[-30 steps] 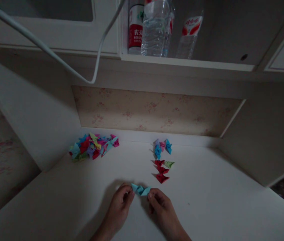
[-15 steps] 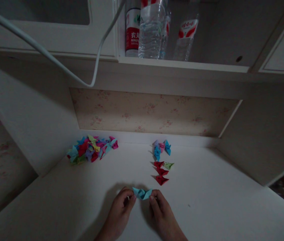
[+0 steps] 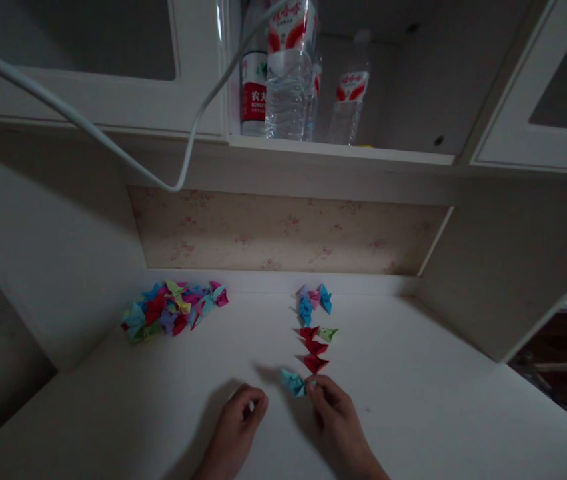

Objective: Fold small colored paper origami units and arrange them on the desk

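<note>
A light-blue origami piece (image 3: pixel 293 383) is pinched by its right end between the thumb and fingers of my right hand (image 3: pixel 334 415), just above the desk. To the left, apart from the paper, my left hand (image 3: pixel 237 427) has its fingers curled and its thumb against them, with nothing visible in between. Beyond the right hand, red origami pieces (image 3: pixel 315 347) stand in a short column, a green origami piece (image 3: pixel 328 334) beside the farthest one. Farther back are blue origami pieces (image 3: pixel 305 311) with a pink and a purple one.
A heap of mixed-colour origami (image 3: pixel 168 313) lies at the desk's back left. A white cable (image 3: pixel 128 157) hangs across the upper left. Plastic bottles (image 3: pixel 288 93) stand on the shelf above the white desk (image 3: pixel 413 400).
My left hand has let go of the light-blue origami piece and drawn away slightly. My right hand alone holds it now, a little farther right and tilted. The camera view has shifted.
</note>
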`<state>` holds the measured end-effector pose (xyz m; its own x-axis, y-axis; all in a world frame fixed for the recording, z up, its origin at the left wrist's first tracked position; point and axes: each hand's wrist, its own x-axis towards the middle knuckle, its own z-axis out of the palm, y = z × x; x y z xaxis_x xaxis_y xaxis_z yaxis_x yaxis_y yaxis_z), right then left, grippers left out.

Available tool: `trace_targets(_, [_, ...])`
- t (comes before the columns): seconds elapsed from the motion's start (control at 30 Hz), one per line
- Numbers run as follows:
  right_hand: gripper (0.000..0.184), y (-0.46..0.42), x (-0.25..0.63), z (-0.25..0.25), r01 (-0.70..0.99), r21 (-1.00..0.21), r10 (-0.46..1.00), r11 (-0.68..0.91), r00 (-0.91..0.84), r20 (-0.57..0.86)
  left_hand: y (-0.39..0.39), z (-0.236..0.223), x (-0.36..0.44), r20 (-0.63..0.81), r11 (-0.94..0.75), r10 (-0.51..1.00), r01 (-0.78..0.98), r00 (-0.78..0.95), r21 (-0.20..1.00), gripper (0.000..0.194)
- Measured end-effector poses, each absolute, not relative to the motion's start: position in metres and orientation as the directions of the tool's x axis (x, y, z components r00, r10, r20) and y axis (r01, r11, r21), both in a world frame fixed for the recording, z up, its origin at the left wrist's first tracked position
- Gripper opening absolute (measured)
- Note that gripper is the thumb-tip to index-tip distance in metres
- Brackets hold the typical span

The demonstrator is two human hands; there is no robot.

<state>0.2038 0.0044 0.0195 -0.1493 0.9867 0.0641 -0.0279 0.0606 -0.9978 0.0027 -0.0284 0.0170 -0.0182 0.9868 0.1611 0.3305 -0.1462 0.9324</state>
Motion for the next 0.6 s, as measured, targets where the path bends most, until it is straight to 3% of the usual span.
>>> trace_targets(0.17, [0.033, 0.041, 0.265, 0.036, -0.118, -0.989, 0.994, 0.088, 0.075, 0.08, -0.026, 0.015, 0.001, 0.113, -0.093, 0.993, 0.337, -0.04, 0.937, 0.032])
trace_targets(0.23, [0.036, 0.059, 0.294, 0.04, -0.032, -0.997, 0.987, 0.063, 0.15, 0.058, -0.026, 0.015, 0.002, 0.097, -0.077, 0.994, 0.339, -0.043, 0.938, 0.03])
trace_targets(0.4, [0.042, 0.103, 0.346, 0.032, 0.377, -0.925, 0.979, -0.041, 0.202, 0.039, -0.026, 0.018, 0.003, 0.085, -0.075, 0.996, 0.345, -0.015, 0.936, 0.028])
trace_targets(0.6, [0.039, 0.141, 0.354, 0.012, 0.503, -0.861, 0.982, -0.067, 0.188, 0.034, -0.02, 0.009, 0.001, 0.073, -0.048, 0.996, 0.367, -0.056, 0.929, 0.037])
